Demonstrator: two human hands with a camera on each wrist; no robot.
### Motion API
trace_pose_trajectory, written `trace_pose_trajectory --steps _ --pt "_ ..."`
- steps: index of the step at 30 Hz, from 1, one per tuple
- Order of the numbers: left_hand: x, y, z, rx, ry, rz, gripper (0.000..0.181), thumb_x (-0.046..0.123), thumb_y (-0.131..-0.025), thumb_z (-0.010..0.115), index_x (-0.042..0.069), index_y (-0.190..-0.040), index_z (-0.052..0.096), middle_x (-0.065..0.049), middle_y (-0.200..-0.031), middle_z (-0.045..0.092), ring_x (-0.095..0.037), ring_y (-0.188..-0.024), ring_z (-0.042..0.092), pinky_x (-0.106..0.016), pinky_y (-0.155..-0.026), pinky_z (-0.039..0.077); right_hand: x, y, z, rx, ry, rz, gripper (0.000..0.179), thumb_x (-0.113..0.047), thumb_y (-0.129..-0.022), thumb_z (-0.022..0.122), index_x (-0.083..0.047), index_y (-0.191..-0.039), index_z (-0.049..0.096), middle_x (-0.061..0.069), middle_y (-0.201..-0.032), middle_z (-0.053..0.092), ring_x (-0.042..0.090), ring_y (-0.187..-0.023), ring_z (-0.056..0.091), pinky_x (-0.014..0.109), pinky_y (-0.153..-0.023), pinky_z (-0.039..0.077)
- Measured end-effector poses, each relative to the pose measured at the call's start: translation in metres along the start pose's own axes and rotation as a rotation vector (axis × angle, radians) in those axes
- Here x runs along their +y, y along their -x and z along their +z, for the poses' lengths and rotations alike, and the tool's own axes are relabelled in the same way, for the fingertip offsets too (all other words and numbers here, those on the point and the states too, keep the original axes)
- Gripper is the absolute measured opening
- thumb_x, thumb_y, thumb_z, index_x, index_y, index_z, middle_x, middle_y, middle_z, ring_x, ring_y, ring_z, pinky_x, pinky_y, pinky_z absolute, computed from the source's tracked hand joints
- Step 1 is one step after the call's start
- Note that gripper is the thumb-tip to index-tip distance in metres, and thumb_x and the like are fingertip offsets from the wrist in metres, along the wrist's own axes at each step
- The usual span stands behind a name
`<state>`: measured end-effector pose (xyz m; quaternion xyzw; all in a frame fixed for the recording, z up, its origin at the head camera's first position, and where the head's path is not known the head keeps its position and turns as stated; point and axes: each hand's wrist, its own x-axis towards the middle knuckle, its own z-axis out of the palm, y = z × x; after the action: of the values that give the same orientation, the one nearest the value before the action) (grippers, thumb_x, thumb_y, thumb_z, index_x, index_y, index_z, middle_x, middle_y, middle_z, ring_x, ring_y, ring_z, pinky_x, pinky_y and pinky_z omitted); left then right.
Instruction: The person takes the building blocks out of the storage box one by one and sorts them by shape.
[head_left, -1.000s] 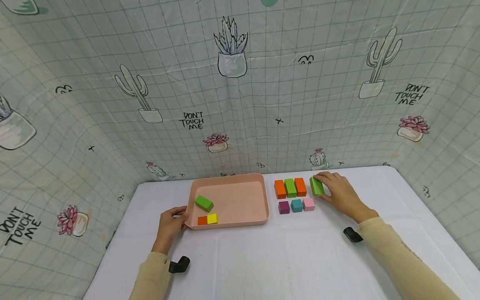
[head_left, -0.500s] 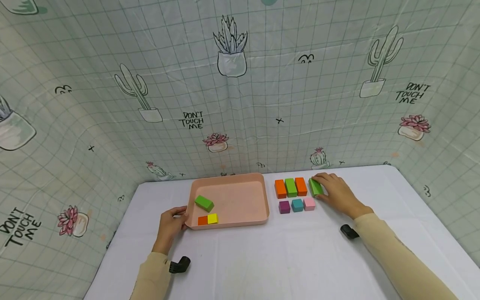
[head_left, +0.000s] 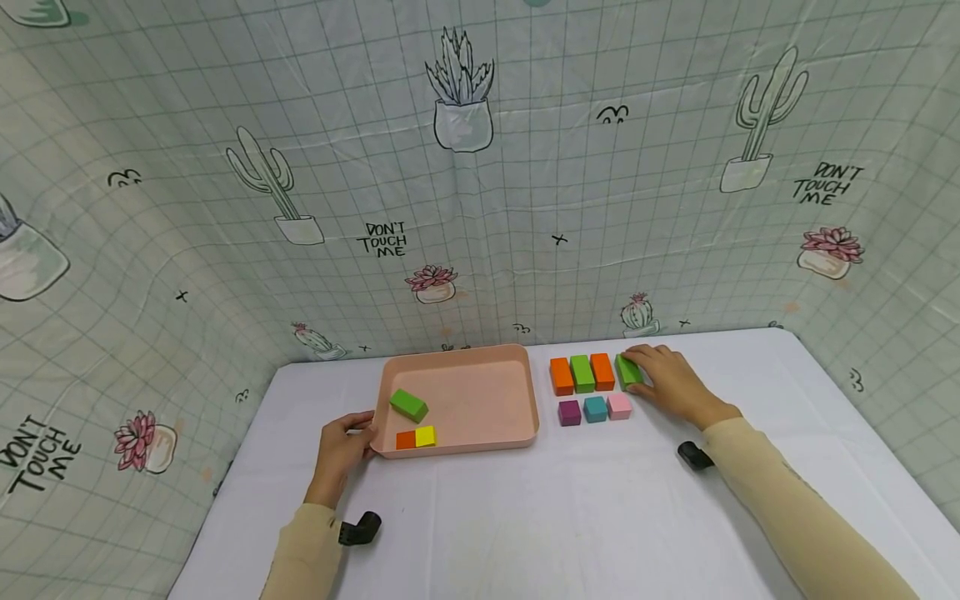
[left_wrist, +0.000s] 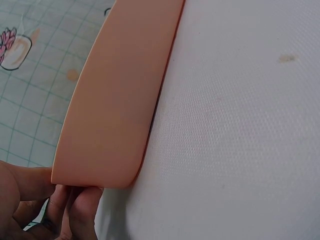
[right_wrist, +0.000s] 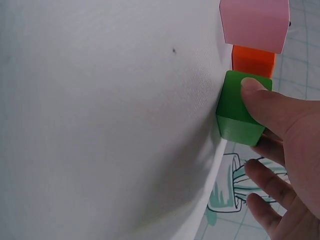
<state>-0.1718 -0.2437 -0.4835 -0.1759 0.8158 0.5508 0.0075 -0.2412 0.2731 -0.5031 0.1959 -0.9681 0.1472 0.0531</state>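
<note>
In the head view my right hand (head_left: 675, 385) is at the right end of the back row of blocks. It pinches a green block (right_wrist: 237, 107), thumb on the near end and a finger at the far end, while the other fingers spread free in the right wrist view. The block stands upright at the table, close beside an orange block (head_left: 602, 372). My left hand (head_left: 341, 454) holds the left edge of a peach tray (head_left: 480, 444), fingers bent at its near corner. Inside the tray lie a green block (head_left: 408, 406), an orange block (head_left: 405, 440) and a yellow block (head_left: 425, 437).
Right of the tray, another orange block (head_left: 561, 377) and a green block (head_left: 582, 374) complete the back row. In front sit purple (head_left: 569, 412), teal (head_left: 596, 409) and pink (head_left: 618, 407) cubes. A patterned cloth (head_left: 517, 200) hangs behind the white table (head_left: 510, 525).
My right hand has moved the green block slightly left, nearer the orange block at the end of the back row. My left hand has stayed at the tray.
</note>
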Motion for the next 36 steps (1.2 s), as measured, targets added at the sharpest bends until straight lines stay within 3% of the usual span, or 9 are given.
trace_pose_trajectory --steps 10,15,24,36 --pt "-0.002 -0.001 0.0 0.003 0.003 0.016 0.032 -0.003 -0.102 0.062 -0.014 -0.132 0.065 -0.027 -0.119 0.062 -0.013 -0.076 0.06 -0.017 -0.059 0.053 -0.005 -0.001 -0.002 -0.013 -0.013 -0.005 0.063 -0.014 -0.093 0.082 0.006 -0.146 0.056 0.03 -0.148 0.055 0.051 -0.13 0.052 0.068 -0.11 0.041" --pt "-0.002 -0.001 0.0 0.006 -0.002 0.009 0.032 -0.002 -0.102 0.062 -0.013 -0.132 0.065 -0.027 -0.119 0.062 -0.013 -0.075 0.061 -0.017 -0.06 0.053 -0.014 0.001 -0.009 0.038 -0.013 -0.027 0.063 -0.013 -0.091 0.084 0.006 -0.145 0.057 0.031 -0.147 0.054 0.052 -0.131 0.051 0.069 -0.11 0.04" --pt "-0.001 -0.003 0.001 0.002 0.008 0.007 0.032 -0.003 -0.101 0.063 -0.012 -0.132 0.065 -0.026 -0.119 0.063 -0.012 -0.075 0.061 -0.017 -0.06 0.053 -0.063 -0.004 -0.026 0.101 -0.049 -0.148 0.061 -0.01 -0.089 0.086 0.002 -0.143 0.06 0.024 -0.144 0.058 0.047 -0.133 0.052 0.068 -0.111 0.041" --pt "-0.003 -0.003 0.0 -0.003 0.013 0.015 0.033 -0.004 -0.101 0.062 -0.012 -0.133 0.065 -0.026 -0.12 0.061 -0.012 -0.076 0.061 -0.018 -0.06 0.053 -0.119 -0.022 -0.013 0.116 -0.063 -0.345 0.057 -0.01 -0.088 0.087 0.0 -0.139 0.064 0.017 -0.141 0.062 0.039 -0.128 0.057 0.058 -0.11 0.046"
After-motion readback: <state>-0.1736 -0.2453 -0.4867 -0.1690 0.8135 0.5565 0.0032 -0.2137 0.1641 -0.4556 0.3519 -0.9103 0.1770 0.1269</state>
